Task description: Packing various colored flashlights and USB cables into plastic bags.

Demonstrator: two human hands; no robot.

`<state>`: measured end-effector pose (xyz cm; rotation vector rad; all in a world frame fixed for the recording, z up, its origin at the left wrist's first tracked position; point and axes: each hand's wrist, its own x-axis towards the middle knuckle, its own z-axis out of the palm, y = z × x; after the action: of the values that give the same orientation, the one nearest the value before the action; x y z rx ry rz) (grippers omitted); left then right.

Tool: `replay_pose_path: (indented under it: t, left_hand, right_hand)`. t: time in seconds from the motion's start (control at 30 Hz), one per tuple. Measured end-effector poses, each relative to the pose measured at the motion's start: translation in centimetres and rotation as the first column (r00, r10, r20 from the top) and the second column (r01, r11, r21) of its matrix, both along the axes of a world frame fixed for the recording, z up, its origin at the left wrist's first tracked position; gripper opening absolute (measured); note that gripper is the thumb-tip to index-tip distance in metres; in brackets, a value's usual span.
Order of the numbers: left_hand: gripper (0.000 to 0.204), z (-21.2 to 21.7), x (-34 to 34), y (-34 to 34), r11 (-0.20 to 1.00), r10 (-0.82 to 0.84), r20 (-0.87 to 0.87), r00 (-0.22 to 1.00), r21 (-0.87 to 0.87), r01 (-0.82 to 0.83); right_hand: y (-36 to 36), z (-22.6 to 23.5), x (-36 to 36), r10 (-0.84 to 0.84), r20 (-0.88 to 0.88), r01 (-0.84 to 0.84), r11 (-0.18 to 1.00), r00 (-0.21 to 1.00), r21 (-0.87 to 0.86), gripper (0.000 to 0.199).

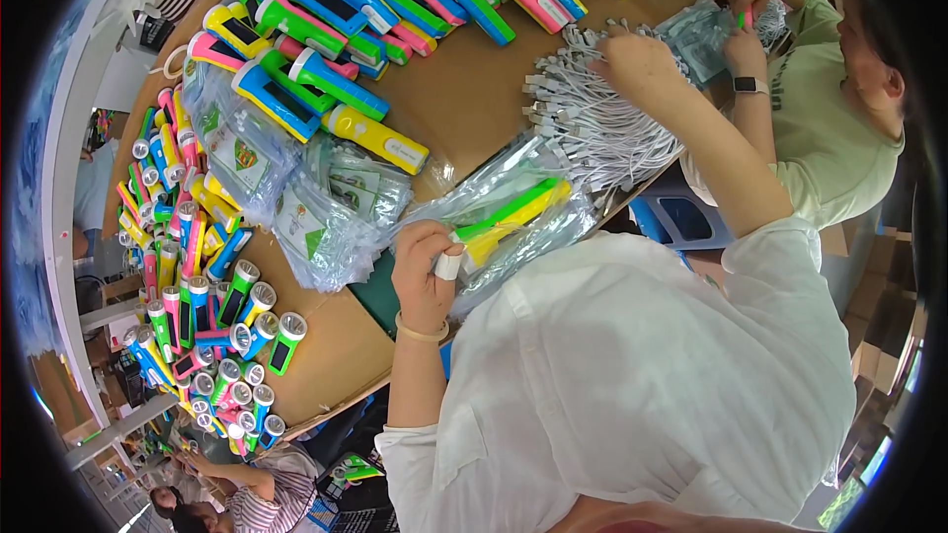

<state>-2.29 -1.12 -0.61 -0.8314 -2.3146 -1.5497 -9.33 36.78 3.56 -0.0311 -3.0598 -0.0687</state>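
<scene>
The left hand (pixel 427 262) grips a green-and-yellow plastic torch in a clear plastic sleeve (pixel 509 212), just right of the stack of clear printed bags (pixel 336 207). The right hand (pixel 632 59) is closed on the white cable bundles (pixel 592 123) beyond it. The packing step seems underway; next a cable must reach the sleeve.

Brown tabletop (pixel 464 104): coloured torches (pixel 336 10) piled at its far edge, more torches (pixel 197 266) along its left edge, clear bags (pixel 296 188) at centre, white cables (pixel 592 118) heaped at its right edge
</scene>
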Motion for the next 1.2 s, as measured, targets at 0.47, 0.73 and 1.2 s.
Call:
replay_pose_path:
  t: [0.47,0.73,1.2]
  left_hand:
    - [0.017,-0.5,-0.6,-0.6,0.999,0.026,0.053,0.998,-0.048,-0.023]
    - [0.016,-0.6,-0.2,-0.4,0.999,0.028,0.023,0.999,-0.017,-0.028]
    - [0.019,0.0,2.4,-2.0,0.967,0.253,0.273,0.928,-0.036,-0.253]
  right_hand:
    - [-1.4,11.4,3.8,0.076,-0.403,-0.405,0.313,0.912,-0.859,0.025]
    - [-8.4,5.7,4.3,0.296,-0.041,0.051,-0.296,0.954,-0.954,0.027]
    - [-11.2,3.5,3.8,0.663,0.119,-0.366,0.543,0.739,-0.756,0.023]
